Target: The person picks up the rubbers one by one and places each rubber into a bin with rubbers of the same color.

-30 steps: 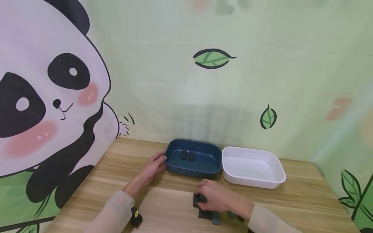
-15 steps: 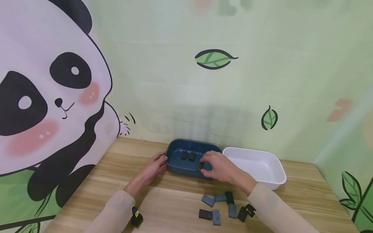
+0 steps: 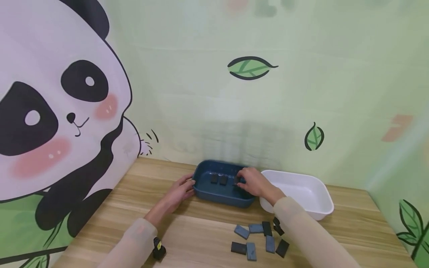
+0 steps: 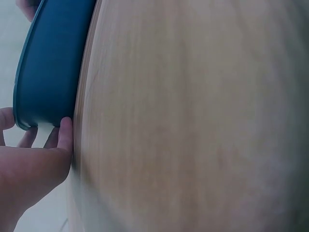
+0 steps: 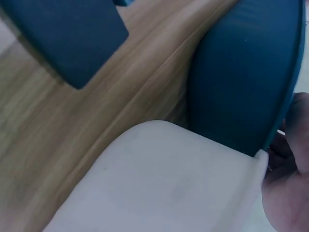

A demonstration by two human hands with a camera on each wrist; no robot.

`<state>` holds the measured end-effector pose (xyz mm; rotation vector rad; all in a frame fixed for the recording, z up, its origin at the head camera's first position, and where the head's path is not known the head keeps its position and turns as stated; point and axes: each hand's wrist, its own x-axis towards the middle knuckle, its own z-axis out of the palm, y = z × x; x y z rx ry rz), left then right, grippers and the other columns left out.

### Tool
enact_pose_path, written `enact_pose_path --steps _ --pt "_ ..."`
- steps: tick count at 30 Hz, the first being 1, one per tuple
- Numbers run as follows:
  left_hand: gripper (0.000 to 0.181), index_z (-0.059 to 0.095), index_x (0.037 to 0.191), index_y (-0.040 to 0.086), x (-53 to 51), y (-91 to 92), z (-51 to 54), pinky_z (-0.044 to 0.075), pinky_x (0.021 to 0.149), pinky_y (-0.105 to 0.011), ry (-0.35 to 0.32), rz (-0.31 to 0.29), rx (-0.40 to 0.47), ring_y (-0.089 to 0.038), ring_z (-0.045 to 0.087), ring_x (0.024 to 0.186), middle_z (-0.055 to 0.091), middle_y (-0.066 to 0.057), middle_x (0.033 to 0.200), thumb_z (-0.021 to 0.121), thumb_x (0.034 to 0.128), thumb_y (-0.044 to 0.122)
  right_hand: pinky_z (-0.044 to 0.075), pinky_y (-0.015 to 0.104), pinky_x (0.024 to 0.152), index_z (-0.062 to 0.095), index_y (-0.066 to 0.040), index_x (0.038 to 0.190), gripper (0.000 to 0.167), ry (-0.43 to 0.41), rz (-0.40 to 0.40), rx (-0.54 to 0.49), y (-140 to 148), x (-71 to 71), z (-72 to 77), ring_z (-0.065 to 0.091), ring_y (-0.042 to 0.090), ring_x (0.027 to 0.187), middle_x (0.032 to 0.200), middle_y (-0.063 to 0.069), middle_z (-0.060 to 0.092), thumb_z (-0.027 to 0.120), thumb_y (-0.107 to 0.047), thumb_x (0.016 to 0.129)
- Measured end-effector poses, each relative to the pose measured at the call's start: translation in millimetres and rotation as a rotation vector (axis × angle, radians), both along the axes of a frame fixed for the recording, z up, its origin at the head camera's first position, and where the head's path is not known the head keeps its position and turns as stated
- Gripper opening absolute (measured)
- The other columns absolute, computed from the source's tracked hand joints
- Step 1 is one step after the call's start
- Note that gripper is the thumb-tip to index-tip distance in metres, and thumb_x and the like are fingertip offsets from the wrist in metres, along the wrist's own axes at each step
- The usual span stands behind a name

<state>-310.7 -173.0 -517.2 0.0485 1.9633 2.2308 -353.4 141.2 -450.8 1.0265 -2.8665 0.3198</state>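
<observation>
l hand [image 3: 180, 192] touches tray [image 3: 221, 197], r hand [image 3: 254, 181] pinches blk [image 3: 236, 180]

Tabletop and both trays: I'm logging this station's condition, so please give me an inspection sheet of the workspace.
Surface: wood-grain tabletop; no spill seen.
Job's things: blue tray with two dark blocks lying inside; white tray beside it; seven loose blocks, black and blue-grey, on the tabletop.
Clutter: nothing seen.
Left hand: fingers touch the blue tray's left end.
Right hand: appears to pinch a third dark block inside the blue tray.
Cables: nothing seen.
Surroundings: pale green backdrop printed with a panda and leaves.
</observation>
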Motion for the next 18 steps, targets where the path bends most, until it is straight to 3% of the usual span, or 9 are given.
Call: enact_pose_path --steps 18 --pt "0.055 0.036 0.16 -0.004 3.0 -0.3 1.1 0.046 0.117 -0.048 -0.013 -0.004 -0.007 -0.041 0.049 0.143 0.044 -0.03 0.157 0.051 0.1102 0.013 0.06 0.048 0.093 0.076 0.002 0.111 0.023 -0.054 -0.061 0.072 -13 -15.2 -16.0 0.072 0.034 0.104 0.108 0.017 0.076 0.08 -0.012 0.094"
